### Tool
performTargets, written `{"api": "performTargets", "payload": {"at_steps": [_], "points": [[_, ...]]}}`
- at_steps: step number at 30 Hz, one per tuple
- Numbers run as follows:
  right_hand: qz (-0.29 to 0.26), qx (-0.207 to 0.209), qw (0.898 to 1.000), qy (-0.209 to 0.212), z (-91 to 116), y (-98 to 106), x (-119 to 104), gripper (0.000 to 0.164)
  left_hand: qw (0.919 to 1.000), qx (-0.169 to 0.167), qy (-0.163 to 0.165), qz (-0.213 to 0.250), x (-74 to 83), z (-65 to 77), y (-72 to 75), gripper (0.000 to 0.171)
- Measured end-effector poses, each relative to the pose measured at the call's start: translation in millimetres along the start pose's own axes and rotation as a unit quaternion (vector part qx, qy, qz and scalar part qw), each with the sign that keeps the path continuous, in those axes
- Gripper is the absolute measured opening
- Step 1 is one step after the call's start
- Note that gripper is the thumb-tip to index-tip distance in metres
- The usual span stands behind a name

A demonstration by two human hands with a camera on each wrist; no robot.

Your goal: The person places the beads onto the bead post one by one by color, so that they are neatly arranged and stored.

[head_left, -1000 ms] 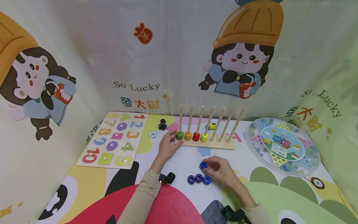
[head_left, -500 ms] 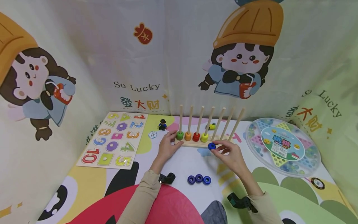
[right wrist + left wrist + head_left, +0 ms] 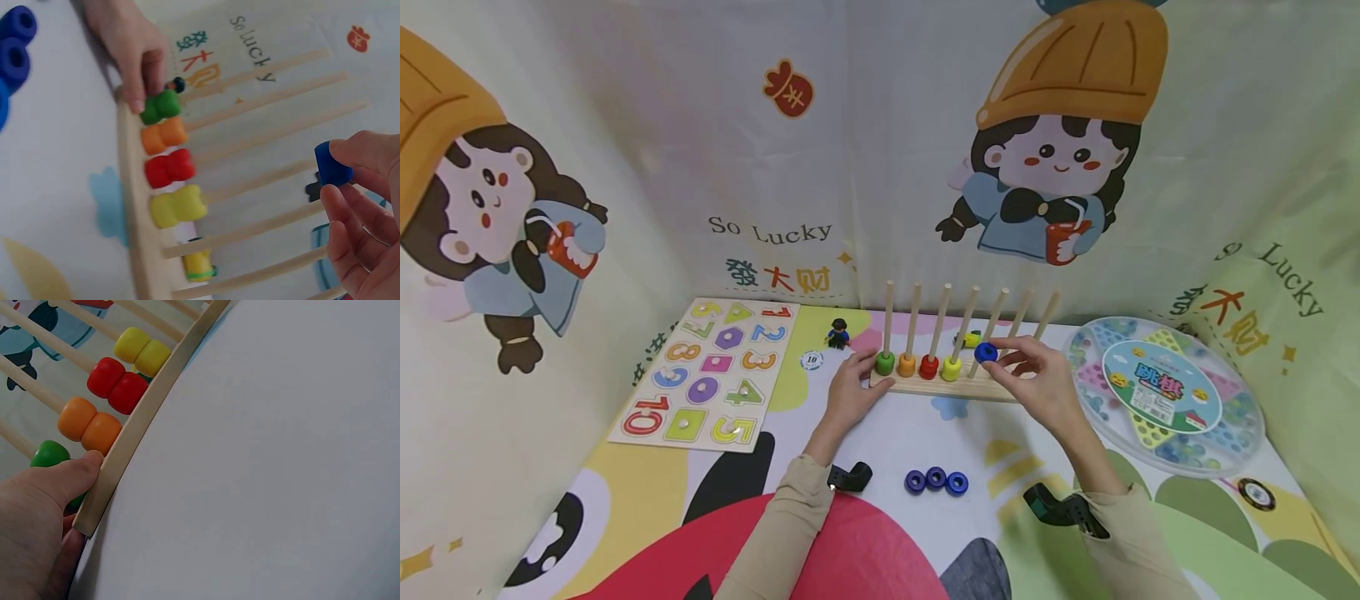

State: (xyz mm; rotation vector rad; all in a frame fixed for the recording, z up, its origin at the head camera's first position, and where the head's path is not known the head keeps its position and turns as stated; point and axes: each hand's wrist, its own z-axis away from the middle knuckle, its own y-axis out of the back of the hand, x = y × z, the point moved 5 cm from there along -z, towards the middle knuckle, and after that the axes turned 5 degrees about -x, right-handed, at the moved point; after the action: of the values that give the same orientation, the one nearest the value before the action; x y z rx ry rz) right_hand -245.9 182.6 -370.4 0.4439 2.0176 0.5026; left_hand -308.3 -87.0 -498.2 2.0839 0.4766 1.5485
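My right hand (image 3: 1037,379) pinches a blue bead (image 3: 986,353) between thumb and fingertips. It is raised in front of the fifth peg of a wooden bead stand (image 3: 951,388); the right wrist view has the blue bead (image 3: 333,164) apart from the pegs. At the stand's left end my left hand (image 3: 852,390) grips the base, its thumb (image 3: 84,472) beside the green beads. Green, orange (image 3: 89,425), red (image 3: 117,385) and yellow beads (image 3: 142,352) sit in pairs on the first several pegs. Three loose blue beads (image 3: 936,478) lie in front of the stand.
A number puzzle board (image 3: 703,375) lies to the left. Behind the stand are a small toy figure (image 3: 837,333) and a yellow-green toy (image 3: 972,339). A round clear game box (image 3: 1165,396) lies at the right, with a black chip (image 3: 1256,494) near it.
My right hand has lifted the blue bead from beside the loose ones, forward and up to the fifth peg. The left hand has stayed on the stand.
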Motion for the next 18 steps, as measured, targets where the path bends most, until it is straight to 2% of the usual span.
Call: {"api": "performTargets", "payload": {"at_steps": [10, 18], "points": [[-0.011, 0.037, 0.999, 0.034, -21.3, 27.9, -24.7, 0.029, 0.9999, -0.002, 0.004, -0.011, -1.7, -0.2, -0.9, 0.053], [-0.010, 0.089, 0.995, 0.034, -32.5, 41.0, -36.9, 0.031, 0.9999, -0.002, 0.004, -0.017, -0.6, -0.3, 0.0, 0.054]]}}
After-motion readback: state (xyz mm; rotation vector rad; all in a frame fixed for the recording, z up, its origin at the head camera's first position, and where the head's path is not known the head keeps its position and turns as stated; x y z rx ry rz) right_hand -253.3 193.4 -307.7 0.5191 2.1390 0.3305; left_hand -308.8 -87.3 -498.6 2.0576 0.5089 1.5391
